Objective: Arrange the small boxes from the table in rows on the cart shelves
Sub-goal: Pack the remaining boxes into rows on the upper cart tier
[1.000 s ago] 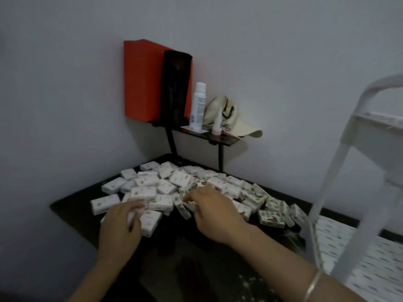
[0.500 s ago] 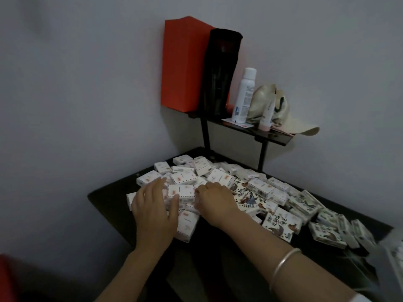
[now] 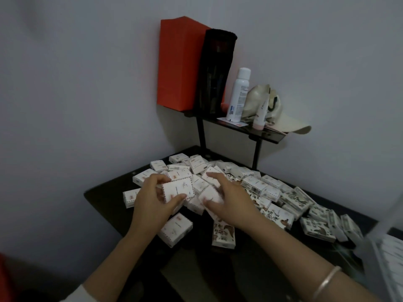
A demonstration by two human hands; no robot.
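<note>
Pick-up stage, nothing loaded this round.

Your left hand (image 3: pixel 150 201) pinches a white box (image 3: pixel 177 189), thumb under its lower edge and fingers over the top, lifted just above the heap of small boxes (image 3: pixel 257 184). Your right hand (image 3: pixel 231 203) is curled round a second box (image 3: pixel 210 196), which sits low and touches its neighbours in the heap. The heap covers the back and right of the dark table (image 3: pixel 104 197). Only a pale corner of the cart (image 3: pixel 390 258) shows at the far right edge; its rows are too blurred to read.

Judgement: you are gathering a handful before turning to the cart.

- Bring the two boxes face to face with the long edges flush, so they go down as one block and start a straight row.
- Lift the right-hand box clear before pulling it sideways; dragging it would likely shift the boxes leaning on it.
- Two loose boxes (image 3: pixel 176 229) lie near the front edge by your wrists. Watch your forearms there, or take those next.
- Match the printed faces now. It is easier here than on the shelf.
</note>
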